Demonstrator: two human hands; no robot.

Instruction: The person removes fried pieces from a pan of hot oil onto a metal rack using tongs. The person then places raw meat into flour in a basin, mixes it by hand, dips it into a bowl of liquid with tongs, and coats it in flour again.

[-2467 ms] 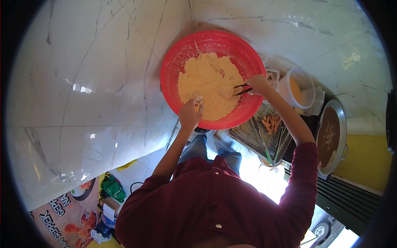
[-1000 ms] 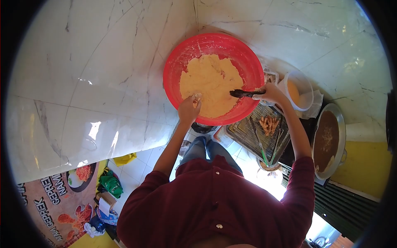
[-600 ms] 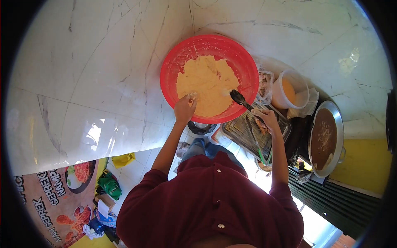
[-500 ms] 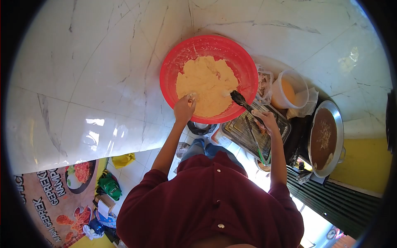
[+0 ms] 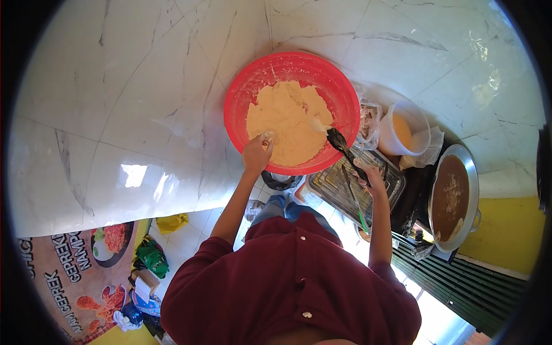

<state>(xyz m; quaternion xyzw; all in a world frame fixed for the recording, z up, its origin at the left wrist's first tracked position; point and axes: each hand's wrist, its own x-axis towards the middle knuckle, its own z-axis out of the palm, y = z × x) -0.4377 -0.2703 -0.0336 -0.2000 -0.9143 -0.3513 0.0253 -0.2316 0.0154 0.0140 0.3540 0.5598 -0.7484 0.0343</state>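
A red basin (image 5: 234,109) holds a wide layer of pale yellow flour (image 5: 290,123). My left hand (image 5: 256,155) is at the basin's near left rim. Its floury fingers are curled together over the flour, and what they hold, if anything, is hidden. My right hand (image 5: 371,177) is closed round the lower end of black tongs (image 5: 345,150), right of the basin. The tongs' dark tip reaches over the basin's right side, beside a pale floury lump (image 5: 319,125) whose kind I cannot tell.
Under my right hand lies a wire rack on a tray (image 5: 333,184). To the right are a plastic bag with pale pieces (image 5: 368,123), a clear tub with orange-yellow contents (image 5: 409,129), and a large metal pan of brown contents (image 5: 450,195). Tiled walls (image 5: 161,75) stand behind.
My right hand and the tongs have shifted slightly right and down, and the tip has drawn back a little from the flour. My left hand stays almost in place.
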